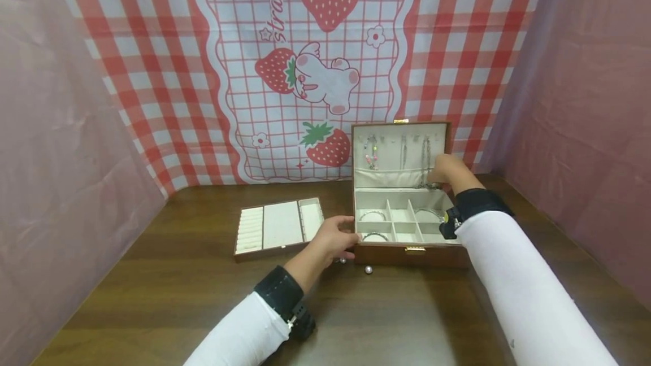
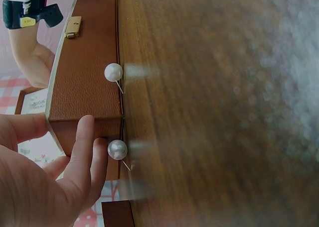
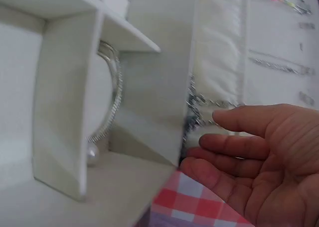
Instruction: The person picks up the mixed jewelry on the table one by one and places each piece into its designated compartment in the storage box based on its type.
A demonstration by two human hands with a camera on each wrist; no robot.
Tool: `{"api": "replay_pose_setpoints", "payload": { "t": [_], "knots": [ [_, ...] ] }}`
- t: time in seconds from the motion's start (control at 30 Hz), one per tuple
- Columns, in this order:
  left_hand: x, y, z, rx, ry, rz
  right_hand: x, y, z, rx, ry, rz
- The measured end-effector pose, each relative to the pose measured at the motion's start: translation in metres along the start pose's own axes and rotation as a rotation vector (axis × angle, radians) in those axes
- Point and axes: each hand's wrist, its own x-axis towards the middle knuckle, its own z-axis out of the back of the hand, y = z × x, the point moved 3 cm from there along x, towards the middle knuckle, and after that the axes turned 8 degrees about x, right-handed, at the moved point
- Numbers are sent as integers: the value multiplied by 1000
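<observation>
An opened brown jewelry box (image 1: pixel 386 254) stands on the table, its pale lid upright. My left hand (image 1: pixel 333 236) touches the box's near left corner, its thumb at the rim and fingers against the side. At the lid's right side, my right hand (image 3: pixel 279 162) has loosely bent fingers with nothing gripped between them. Its thumb lies by a silver chain necklace (image 3: pixel 203 100) that hangs down to the hinge; whether they touch I cannot tell. Two pearl stud earrings, one nearer the clasp (image 2: pixel 113 72) and one by my left fingers (image 2: pixel 117 149), lie before the box.
Left of the box lies a pale jewelry tray (image 1: pixel 282 225) with ring rolls. Bracelets (image 1: pixel 373 215) sit in the box compartments. A beaded bracelet (image 1: pixel 370 152) and a thin chain (image 1: pixel 404 152) hang in the lid. A strawberry-print cloth (image 1: pixel 310 89) hangs behind.
</observation>
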Motion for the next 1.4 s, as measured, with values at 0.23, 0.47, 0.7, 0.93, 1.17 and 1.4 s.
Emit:
{"api": "replay_pose_setpoints", "payload": {
  "t": [0.23,0.47,0.7,0.93,1.17,1.4],
  "knots": [
    [-1,1,-1,0,4,-2,4,9,-20,-66,-83,-27],
    [0,-1,0,2,-2,5,16,11,-27,-122,-124,-121],
    [0,-3,1,2,-3,6,20,9,-29,-66,-156,-135],
    [0,-2,0,16,-7,6,17,7,-30,-33,-178,-116],
    [-1,-2,1,10,-3,6,11,2,-25,4,-180,-88],
    [-1,-4,1,32,5,19,0,0,-10,72,-196,-3]
  ]
}}
